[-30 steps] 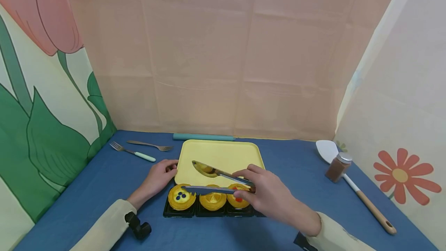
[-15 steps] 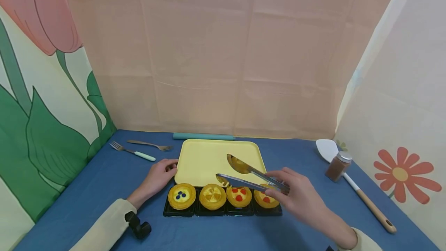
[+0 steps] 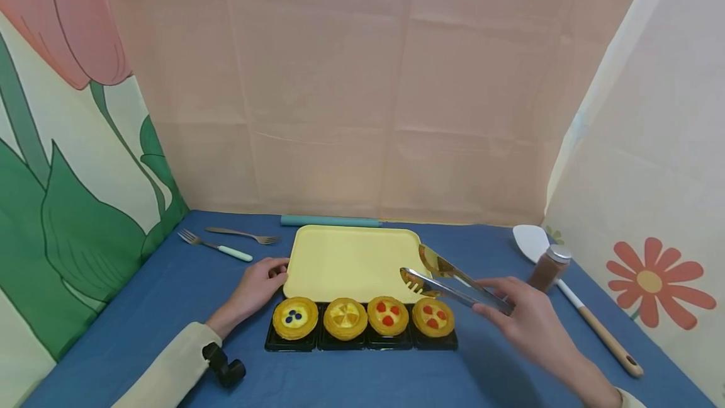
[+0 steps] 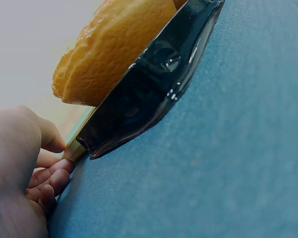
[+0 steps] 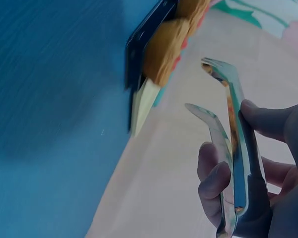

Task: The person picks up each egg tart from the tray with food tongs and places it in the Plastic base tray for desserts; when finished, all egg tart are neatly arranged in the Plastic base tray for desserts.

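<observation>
My left hand (image 3: 257,288) holds the left edge of a pale yellow tray (image 3: 351,260); in the left wrist view, thumb and fingers (image 4: 53,139) pinch its rim. My right hand (image 3: 529,317) grips metal tongs (image 3: 470,279) to the right of the tray, with their tips pointing left over its right front corner. The two tong arms are spread, with nothing between them, as the right wrist view also shows. Along the tray's front edge, several egg tarts sit in a row of black plastic holders (image 3: 340,347). One tart (image 3: 295,318) has blue dots, one (image 3: 345,319) yellow wedges, two (image 3: 387,317) red pieces.
Two forks (image 3: 235,253) lie at the back left. A teal rod (image 3: 331,221) lies behind the tray. On the right, a brown jar (image 3: 547,269) with a silver lid stands by a white spatula (image 3: 608,342) with a wooden handle. Patterned cloth walls enclose the blue table.
My right hand has moved right with the tongs, from over the tarts to beyond the tray's right side, uncovering the rightmost tarts. My left hand stays on the tray's edge.
</observation>
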